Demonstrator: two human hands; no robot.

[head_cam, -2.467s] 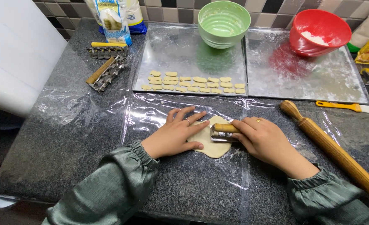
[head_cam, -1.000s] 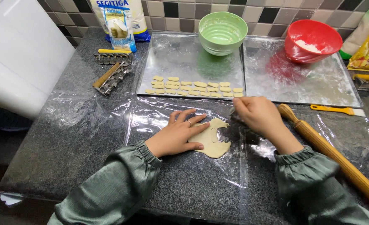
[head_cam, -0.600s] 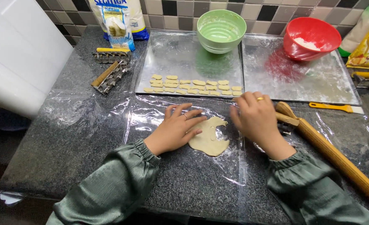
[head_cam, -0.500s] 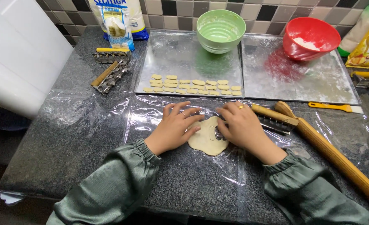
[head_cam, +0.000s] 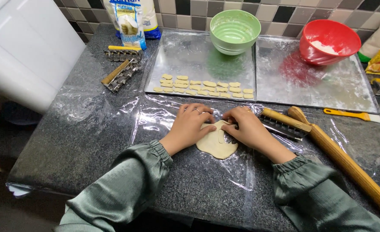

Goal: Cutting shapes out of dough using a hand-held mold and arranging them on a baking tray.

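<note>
A flattened piece of pale rolled dough [head_cam: 216, 144] lies on clear plastic film [head_cam: 155, 124] spread over the dark speckled stone surface [head_cam: 69, 141], near the middle of the head view; the film probably keeps the dough from sticking to the stone. Both hands rest on the dough's upper edge. The left hand [head_cam: 190, 124], with a ring on one finger, lies at about 10 o'clock from the dough, its fingers spread flat and pressing down, so its grip is apart and holds nothing. The right hand [head_cam: 243, 129] sits at about 2 o'clock, its fingers curled onto the dough's edge as if to pinch or lift a cut piece; whether that grip is closed on anything I cannot tell, since the fingertips are tucked under.

Just to the right hand's 3 o'clock lies a wooden-handled metal cutter [head_cam: 284, 122], and beyond it a long wooden rolling pin [head_cam: 344, 161], both within easy reach. At 12 o'clock, a shiny metal baking tray [head_cam: 198, 56] carries rows of small pale dough cut-outs [head_cam: 203, 86] and a light green bowl [head_cam: 235, 31]; a second tray [head_cam: 327, 81] holds a red bowl [head_cam: 326, 41].

The rolling pin's far end runs out of view at the lower right, and the cut lines in the dough are too faint to read.
</note>
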